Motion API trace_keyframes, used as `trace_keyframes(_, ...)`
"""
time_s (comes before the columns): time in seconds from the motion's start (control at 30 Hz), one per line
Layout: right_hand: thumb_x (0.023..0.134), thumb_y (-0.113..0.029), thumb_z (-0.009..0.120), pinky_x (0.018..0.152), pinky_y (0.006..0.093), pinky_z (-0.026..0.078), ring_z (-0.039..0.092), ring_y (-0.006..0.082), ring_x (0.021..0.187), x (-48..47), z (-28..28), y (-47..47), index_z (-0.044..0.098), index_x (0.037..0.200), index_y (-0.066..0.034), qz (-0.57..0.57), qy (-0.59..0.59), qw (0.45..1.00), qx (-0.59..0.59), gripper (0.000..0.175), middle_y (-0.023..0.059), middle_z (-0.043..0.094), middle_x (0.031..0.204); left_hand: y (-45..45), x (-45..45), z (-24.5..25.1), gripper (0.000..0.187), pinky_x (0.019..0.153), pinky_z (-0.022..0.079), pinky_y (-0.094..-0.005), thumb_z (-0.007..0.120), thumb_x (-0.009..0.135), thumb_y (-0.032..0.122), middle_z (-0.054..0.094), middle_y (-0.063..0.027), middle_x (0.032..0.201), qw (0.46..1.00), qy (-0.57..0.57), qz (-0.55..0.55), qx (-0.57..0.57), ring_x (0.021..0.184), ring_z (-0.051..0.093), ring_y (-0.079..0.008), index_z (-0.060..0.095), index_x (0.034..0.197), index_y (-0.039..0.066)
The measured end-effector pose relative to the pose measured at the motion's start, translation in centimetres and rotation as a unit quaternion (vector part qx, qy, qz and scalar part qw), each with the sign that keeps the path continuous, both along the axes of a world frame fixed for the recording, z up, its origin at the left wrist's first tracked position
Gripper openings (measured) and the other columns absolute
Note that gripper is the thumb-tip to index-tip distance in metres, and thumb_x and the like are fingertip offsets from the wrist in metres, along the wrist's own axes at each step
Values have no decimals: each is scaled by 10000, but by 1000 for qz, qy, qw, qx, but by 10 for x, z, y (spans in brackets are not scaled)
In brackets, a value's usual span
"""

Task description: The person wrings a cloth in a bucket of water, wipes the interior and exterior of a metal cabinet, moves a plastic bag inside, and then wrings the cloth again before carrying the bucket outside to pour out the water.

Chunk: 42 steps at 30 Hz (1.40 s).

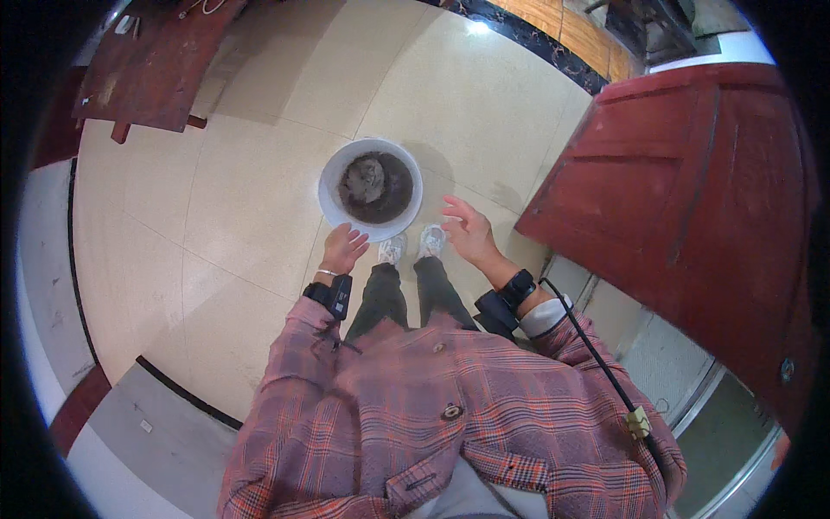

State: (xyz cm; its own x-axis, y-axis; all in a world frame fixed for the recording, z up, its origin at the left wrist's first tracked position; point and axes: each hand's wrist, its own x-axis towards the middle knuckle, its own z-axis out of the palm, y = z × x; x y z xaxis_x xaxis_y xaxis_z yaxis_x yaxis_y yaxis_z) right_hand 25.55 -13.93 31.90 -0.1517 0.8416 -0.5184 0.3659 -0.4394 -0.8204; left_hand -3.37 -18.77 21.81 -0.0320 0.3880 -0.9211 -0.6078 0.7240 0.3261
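A pale round bucket (pixel 329 188) stands on the floor just beyond my white shoes. Dark, murky contents (pixel 401 185) fill its lower part, with a grey cloth-like lump (pixel 365 180) towards the left side; what the lump is cannot be told. My left hand (pixel 345 249) is near the bucket's front left rim, fingers apart and holding nothing; whether it touches the rim is unclear. To the right of the bucket, my right hand (pixel 469 232) hangs in the air, apart from the rim, fingers spread and curved, with nothing in it.
A dark red wooden table (pixel 155 65) stands at the upper left, with small items on top. On the right is a red panelled wooden door (pixel 674 194). Pale floor tiles (pixel 253 188) surround the bucket. A grey wall base (pixel 162 415) runs along the lower left.
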Motion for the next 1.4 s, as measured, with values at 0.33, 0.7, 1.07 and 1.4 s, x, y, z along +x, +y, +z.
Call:
trace_keyframes(0.33, 841, -60, 491, 813, 319, 496, 643, 218, 917, 5, -54, 49, 582, 1166, -15, 52, -23, 985, 165, 340, 158, 657, 1052, -4, 8, -14, 389, 822, 477, -380, 440, 958, 230, 475, -125, 1126, 986, 69, 153, -7, 985, 526, -250, 362, 1273, 16)
trace_keyframes(0.7, 839, -40, 493, 841, 306, 488, 633, 223, 970, -35, -130, 42, 581, 1198, -49, -11, -46, 999, 21, 370, 146, 641, 1115, 42, 49, -82, 418, 826, 445, -387, 460, 947, 237, 501, -115, 1117, 996, 53, 69, -13, 995, 522, -246, 370, 1318, 67)
trace_keyframes(1.07, 753, -173, 620, 874, 381, 475, 590, 313, 1040, -14, -270, 66, 556, 1225, -76, -41, -200, 978, -26, 486, 192, 610, 1134, 71, 114, -120, 469, 916, 375, -376, 494, 946, 270, 467, -98, 1313, 991, 128, 14, 39, 1176, 447, -214, 389, 1353, 61)
trace_keyframes(1.4, 777, -286, 614, 999, 460, 365, 485, 390, 1147, -80, -397, 108, 605, 1124, -66, 192, -188, 962, 47, 411, 189, 563, 1213, 55, 90, -104, 521, 1085, 251, -422, 421, 988, 285, 347, -162, 1432, 992, 94, -53, 66, 1345, 302, -285, 298, 1408, 4)
